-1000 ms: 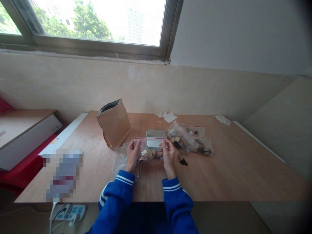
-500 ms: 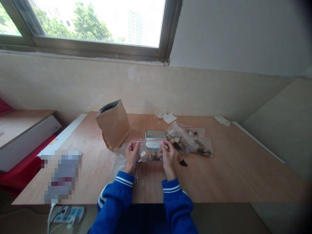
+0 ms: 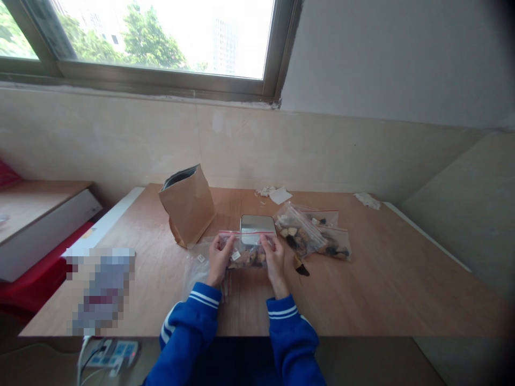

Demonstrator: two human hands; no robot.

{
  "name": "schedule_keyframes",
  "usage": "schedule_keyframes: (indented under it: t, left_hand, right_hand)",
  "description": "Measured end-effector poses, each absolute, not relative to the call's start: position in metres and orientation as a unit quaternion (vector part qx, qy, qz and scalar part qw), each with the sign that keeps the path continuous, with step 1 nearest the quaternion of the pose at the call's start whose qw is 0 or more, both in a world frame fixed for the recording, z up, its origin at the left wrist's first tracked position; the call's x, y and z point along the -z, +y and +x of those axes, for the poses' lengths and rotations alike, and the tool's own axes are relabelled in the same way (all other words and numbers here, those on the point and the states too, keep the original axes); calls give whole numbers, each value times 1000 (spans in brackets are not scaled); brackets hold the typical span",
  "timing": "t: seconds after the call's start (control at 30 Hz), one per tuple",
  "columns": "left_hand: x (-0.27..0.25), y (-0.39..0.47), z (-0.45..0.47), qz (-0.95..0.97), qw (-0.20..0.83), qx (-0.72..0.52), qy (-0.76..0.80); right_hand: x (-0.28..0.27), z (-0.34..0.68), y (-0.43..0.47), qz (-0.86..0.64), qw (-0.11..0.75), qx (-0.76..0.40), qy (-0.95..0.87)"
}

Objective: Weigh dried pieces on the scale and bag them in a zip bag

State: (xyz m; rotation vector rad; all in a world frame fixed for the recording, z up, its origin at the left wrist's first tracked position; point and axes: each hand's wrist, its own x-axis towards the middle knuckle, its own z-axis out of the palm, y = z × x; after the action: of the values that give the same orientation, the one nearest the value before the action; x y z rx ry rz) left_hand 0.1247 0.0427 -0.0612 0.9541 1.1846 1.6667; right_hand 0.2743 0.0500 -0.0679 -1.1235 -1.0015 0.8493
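Observation:
A clear zip-lock bag [image 3: 250, 258] with a red seal line and brown dried pieces inside is held up in front of me. My left hand [image 3: 220, 257] pinches it near the left end of the seal. On the right part of the same seal, my right hand [image 3: 274, 261] grips with thumb and fingers. Behind the bag lies a flat silver-topped device [image 3: 257, 222], its lower part seen through the plastic. Empty clear bags [image 3: 195, 272] lie beneath and left of my left hand. Several filled zip-lock bags [image 3: 300, 236] are heaped right of my right hand.
An open brown paper pouch [image 3: 189, 209] stands at the left back. A dark dried scrap [image 3: 301, 267] lies right of my right hand. White paper scraps [image 3: 280, 195] are near the wall. A blurred-out item [image 3: 104, 292] and a power strip [image 3: 115, 354] are at the left.
My right hand has slid a little to the left along the bag's seal, uncovering its right end. My left hand has moved slightly and keeps its pinch.

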Motion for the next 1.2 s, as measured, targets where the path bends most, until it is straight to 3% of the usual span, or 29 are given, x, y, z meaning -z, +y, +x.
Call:
schedule_keyframes:
  t: [1.2]
  left_hand:
    - [62,43,123,409,452,-636,473]
  right_hand:
    - [65,270,49,-470,646,-437,-413]
